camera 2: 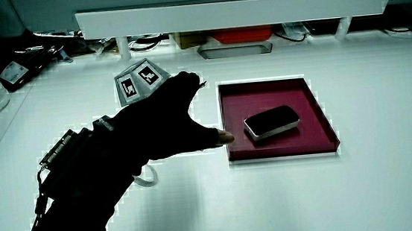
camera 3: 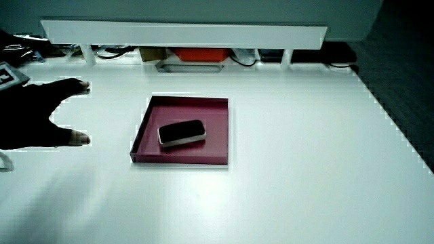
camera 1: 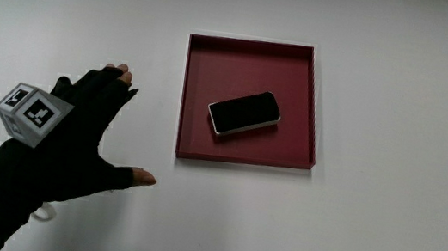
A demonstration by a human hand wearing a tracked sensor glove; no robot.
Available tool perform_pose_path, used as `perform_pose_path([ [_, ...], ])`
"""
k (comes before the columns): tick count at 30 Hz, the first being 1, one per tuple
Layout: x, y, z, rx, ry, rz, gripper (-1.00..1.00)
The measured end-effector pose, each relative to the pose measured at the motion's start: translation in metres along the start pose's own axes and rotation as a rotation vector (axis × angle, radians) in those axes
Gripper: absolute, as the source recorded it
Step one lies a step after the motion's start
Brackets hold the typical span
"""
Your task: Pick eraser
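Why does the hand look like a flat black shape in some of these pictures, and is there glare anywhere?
In both side views the white table is very bright, so the hand reads as a silhouette. In the main view the light is softer, and the hand shows its knuckles. The dark eraser in the red tray catches only a faint sheen.

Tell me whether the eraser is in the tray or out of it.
In. The eraser lies flat on the floor of the red tray, inside its rim. The hand is beside the tray, holding nothing.

Hand (camera 1: 75, 136): black fingerless glove, fingertips bare.
Cube (camera 1: 30, 113): white, black square markers, back of glove, wrist-side of fingers.
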State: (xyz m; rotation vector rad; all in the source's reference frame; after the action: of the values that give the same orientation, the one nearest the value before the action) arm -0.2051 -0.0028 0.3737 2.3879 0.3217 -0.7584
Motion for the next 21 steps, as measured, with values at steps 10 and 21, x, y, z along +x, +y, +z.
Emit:
perform_pose_path([
  [10, 0.013, 0.031, -0.010, -0.036, -0.150, 0.037, 0.00],
  [21, 0.022, 0.085, -0.037, -0.039, -0.196, 0.044, 0.00],
])
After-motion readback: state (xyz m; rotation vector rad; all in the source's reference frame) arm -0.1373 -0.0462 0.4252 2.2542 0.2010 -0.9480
